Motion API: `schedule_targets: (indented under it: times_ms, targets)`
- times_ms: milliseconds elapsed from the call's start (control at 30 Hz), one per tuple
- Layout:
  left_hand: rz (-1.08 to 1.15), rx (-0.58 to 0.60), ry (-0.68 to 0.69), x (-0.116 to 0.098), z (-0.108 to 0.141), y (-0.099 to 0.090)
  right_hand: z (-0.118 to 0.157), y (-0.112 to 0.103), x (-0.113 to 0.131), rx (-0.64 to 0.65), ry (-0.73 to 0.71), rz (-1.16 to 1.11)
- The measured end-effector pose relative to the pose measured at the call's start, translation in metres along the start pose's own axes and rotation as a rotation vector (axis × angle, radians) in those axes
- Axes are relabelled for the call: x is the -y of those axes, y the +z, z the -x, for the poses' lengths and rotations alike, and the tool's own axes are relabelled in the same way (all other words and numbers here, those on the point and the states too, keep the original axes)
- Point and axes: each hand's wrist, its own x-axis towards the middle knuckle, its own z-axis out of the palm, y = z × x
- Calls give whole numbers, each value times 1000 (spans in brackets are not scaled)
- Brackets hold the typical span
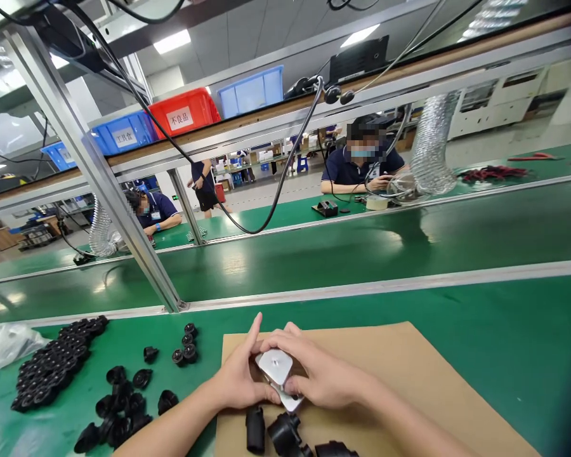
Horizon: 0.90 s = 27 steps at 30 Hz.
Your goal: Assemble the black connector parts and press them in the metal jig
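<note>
- The green desk [480,317] is seen beyond the grips and to either side of them.
- A brown cardboard sheet [394,349] is set on the desk directly beneath both grips and is extended well to their right.
- A close-set array of black parts [57,365] is laid on the desk well to the left of the grips; nearer to them on that side, a loose heap of black fittings [124,397] is scattered.
- The left grip [240,374] is curved round the left side of a silver piece [278,374], with the thumb at its lower plate [292,402] and one finger raised clear. The right grip [320,368] is closed on the right side, its thumb pressed in between the plates.
- The silver piece is thus pinched between both grips, above the sheet, its upper plate [275,362] tilted. The step in hand is judged to be a handling or adjusting of this piece; how the plates are joined cannot be told.
- For any next move, a steady hold by one grip seems called for while the other is shifted.
- Three black pieces [284,433] are placed on the sheet, just on the near side of the grips.
- A small cluster of round parts [189,353] is found left of the left grip.
</note>
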Motion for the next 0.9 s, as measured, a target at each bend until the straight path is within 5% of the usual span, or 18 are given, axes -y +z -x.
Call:
schedule_targets:
  times_ms: [167,267,400,533,767,900]
  targets:
    - [-204,-279,-11,5,-4,16,-8,37,-2,-337,118,209]
    - [-252,-274,33,7,-5,11,-14,54,-6,-508,123,353]
    - [-108,-66,129,7,-4,-4,-4,35,-6,-294,40,396]
    - [-39,89,117,8,-2,-10,12,0,-9,-8,5,156]
    - [-120,175,10,9,-2,-13,2,8,-44,155,70,-8]
    - [-117,230,69,4,-6,-17,0,13,-40,93,42,70]
